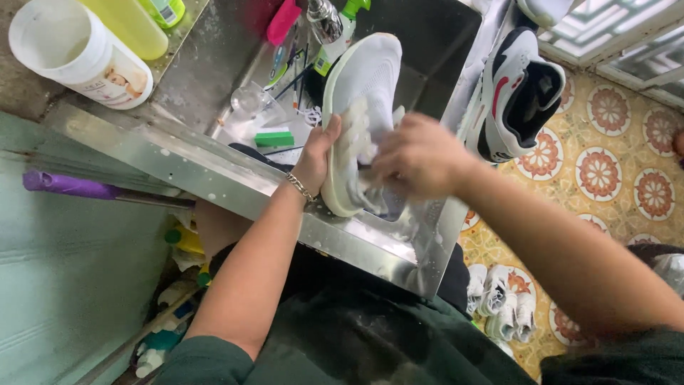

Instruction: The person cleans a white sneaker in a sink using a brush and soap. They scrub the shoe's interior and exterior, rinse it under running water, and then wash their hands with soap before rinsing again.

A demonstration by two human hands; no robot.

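Left hand (315,158) is clamped around the sole edge of the white sneaker (363,93), tilted over the steel sink (399,249). Right hand (420,158) presses closed against its soapy side; whatever it grips is hidden.

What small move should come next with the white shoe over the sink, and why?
Probably keep scrubbing toward the heel: the left hand steadies the white shoe by its sole above the sink, the right hand rubs its side, foam shows there.

Both hands close together, L hand (315,158) fingers curled in grip, R hand (417,157) fisted, blurred.
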